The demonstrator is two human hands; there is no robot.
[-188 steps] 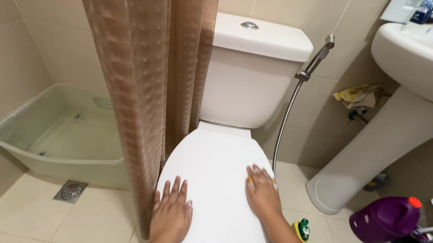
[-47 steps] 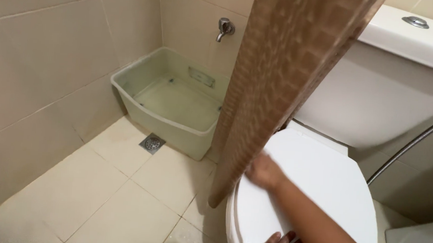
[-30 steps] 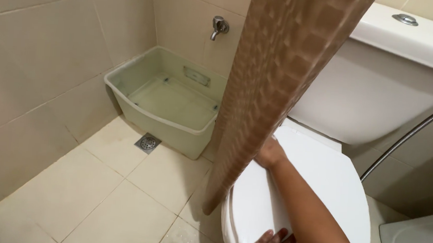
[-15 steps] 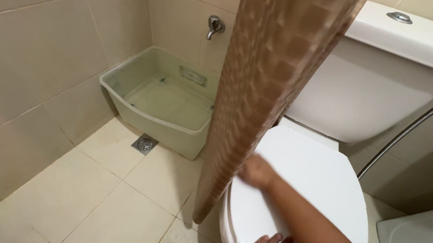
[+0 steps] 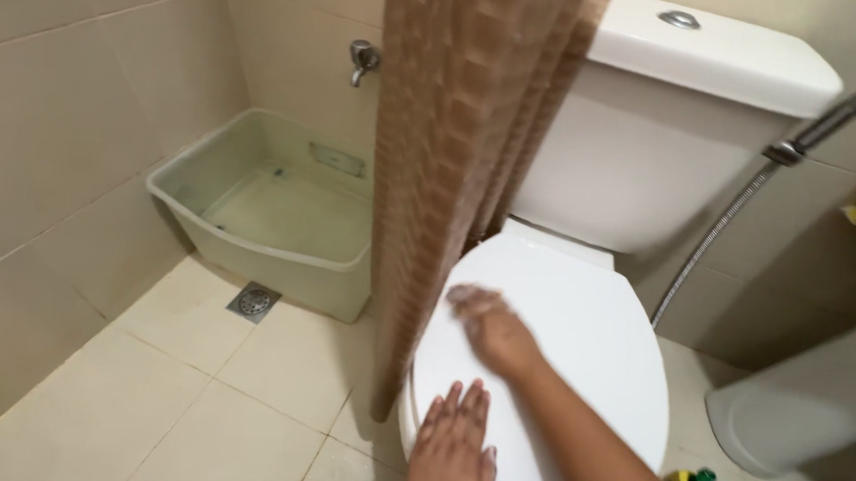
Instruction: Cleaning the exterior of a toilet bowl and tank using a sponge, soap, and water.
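The closed white toilet lid (image 5: 581,329) is seen near the middle of the view, below the white cistern (image 5: 651,155). The left hand (image 5: 454,455) is laid flat on the lid's near left edge, fingers spread, its grip open and empty. The right hand (image 5: 492,329) is pressed on the lid's left part beside the brown shower curtain (image 5: 453,153); it is blurred, so it cannot be told whether its grip is closed on anything. A pale green basin (image 5: 271,211) is set on the tiled floor (image 5: 191,394) under a wall tap (image 5: 363,58), with a floor drain (image 5: 254,301) just before it. A spray hose (image 5: 747,201) is hung to the right of the cistern.
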